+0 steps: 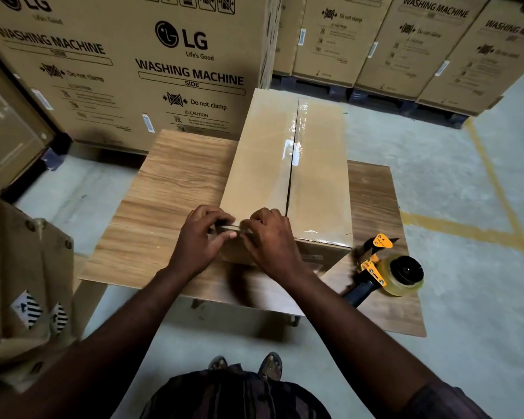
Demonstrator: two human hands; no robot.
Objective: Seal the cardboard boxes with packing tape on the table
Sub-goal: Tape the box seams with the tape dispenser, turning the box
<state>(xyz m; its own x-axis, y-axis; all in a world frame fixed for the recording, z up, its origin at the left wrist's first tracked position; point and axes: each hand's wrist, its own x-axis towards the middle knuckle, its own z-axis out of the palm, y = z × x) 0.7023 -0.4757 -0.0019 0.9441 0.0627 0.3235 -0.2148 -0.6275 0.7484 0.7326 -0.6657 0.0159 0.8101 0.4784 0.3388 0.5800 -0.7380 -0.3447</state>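
On the wooden table stands one cardboard box, long side running from near to far, its far end reaching past the table's far edge. Its two top flaps are closed, so what it holds cannot be seen. One strip of clear tape shines along the far half of the centre seam; the near half of the seam shows as a dark, open line.

Two hands work at the box's near top edge, almost touching each other. The left hand and the right hand both have fingers curled, pinching a thin strip at that edge; whether it is tape or cardboard I cannot tell.

One yellow tape dispenser lies on the near right of the table, just beside the box, loaded with one roll of tape.

Far left, a big washing-machine carton stands right behind the table. Far right, at least three more cartons sit in a row on dark pallets. Near left is one more brown carton bearing striped stickers.
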